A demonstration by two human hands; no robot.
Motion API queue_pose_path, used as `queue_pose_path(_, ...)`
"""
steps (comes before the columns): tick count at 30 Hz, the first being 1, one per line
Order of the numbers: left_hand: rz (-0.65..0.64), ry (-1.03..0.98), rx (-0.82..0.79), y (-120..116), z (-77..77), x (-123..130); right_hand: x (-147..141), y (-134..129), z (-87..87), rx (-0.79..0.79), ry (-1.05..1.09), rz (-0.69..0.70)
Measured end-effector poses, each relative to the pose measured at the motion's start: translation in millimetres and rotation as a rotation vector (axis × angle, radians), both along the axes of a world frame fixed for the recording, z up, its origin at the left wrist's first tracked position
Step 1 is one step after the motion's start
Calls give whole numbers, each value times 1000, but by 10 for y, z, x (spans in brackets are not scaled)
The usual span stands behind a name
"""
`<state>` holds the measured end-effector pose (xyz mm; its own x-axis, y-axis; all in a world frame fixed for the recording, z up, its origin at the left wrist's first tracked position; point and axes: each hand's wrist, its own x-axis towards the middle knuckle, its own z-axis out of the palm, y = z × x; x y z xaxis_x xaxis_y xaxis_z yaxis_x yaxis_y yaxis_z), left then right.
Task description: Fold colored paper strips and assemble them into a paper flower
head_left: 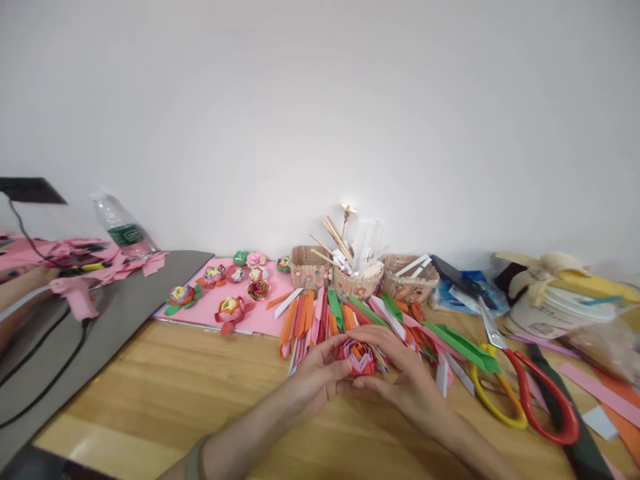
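The person's two forearms are reaching in from the lower edge of the view and slanting toward each other, so that the bare left hand (pixel 317 370) and the bare right hand (pixel 403 373) are meeting around a small, round, layered paper flower (pixel 359 359) in pink, lilac and orange. Both hands are gripping this flower lightly between them, just above the near side of a pale wooden tabletop (pixel 210 380), with its orange centre facing the viewer. The left hand is curling in from the flower's left, its thumb pressing against the near left side. The right hand is arching its fingers over the far edge, while its thumb is resting along the lower right side. A greyish-green band (pixel 195 459) is circling the left wrist. Just beyond the fingers, folded paper strips (pixel 303 317) in orange, pink, white and green are lying fanned out in front of three woven, straw-coloured baskets (pixel 310 267). To the right of the right hand, large metal scissors (pixel 524 393) with one red and one yellow handle are lying open. Farther left, several finished multicoloured paper flowers (pixel 231 309) are sitting on a flat pink sheet (pixel 273 317). At the far left, another person's hand (pixel 33 277) is showing near a pink glue gun (pixel 77 298).
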<state>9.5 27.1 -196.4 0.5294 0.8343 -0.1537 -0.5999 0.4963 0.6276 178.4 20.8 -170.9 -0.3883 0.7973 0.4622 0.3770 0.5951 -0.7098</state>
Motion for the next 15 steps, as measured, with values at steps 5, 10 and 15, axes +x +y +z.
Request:
queue_pose_path(5, -55, -47, 15, -3, 17, -18, -17, -43, 3, 99, 84, -55)
queue_pose_path(10, -108, -43, 75, -28, 10, 6, -8, -105, -29, 114, 95, -76)
queue_pose_path(15, -73, -3, 72, -45, 17, 21, 14, -138, -78, 144, 24, -93)
